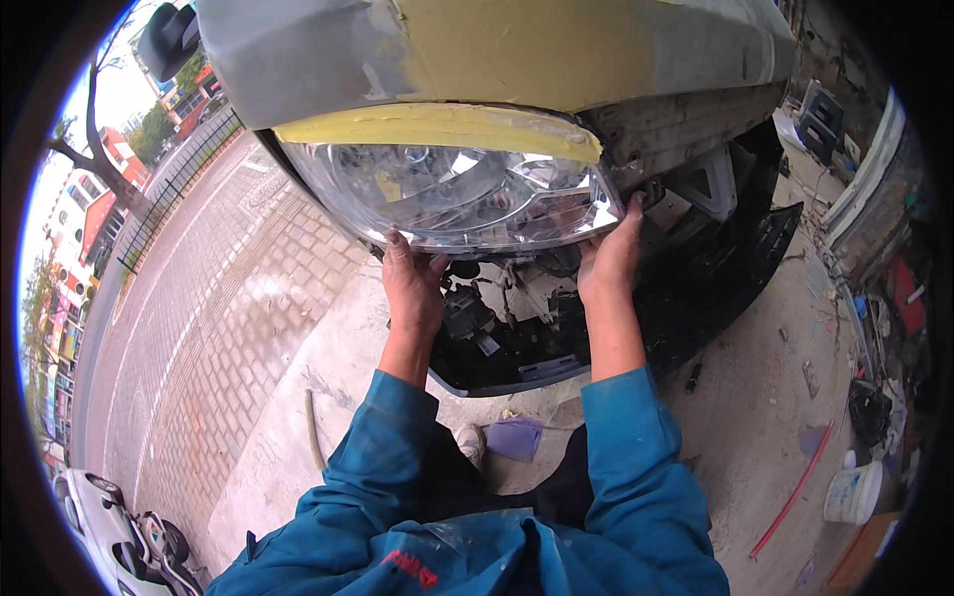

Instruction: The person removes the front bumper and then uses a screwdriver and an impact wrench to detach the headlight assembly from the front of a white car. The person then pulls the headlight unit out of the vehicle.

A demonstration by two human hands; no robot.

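Observation:
A clear car headlight [447,197] sits in the front corner of a car, with yellow masking tape [447,123] along its upper edge. My left hand [411,279] grips its lower left edge, thumb on the lens and fingers behind. At the lower right corner my right hand [611,257] holds it, the thumb against its side and the fingers underneath. Above the headlight is the hood [522,52], coated in grey and yellowish filler. Below lies a black bumper cover [693,290], apart from the headlight, with brackets and wiring showing between my forearms.
A purple sheet [514,438] lies on the concrete by my shoe [471,443]. To the right are a red rod [791,492], a white bucket [853,492] and piled clutter. A pale hose [313,428] lies left; parked vehicles [112,529] stand beyond the paving.

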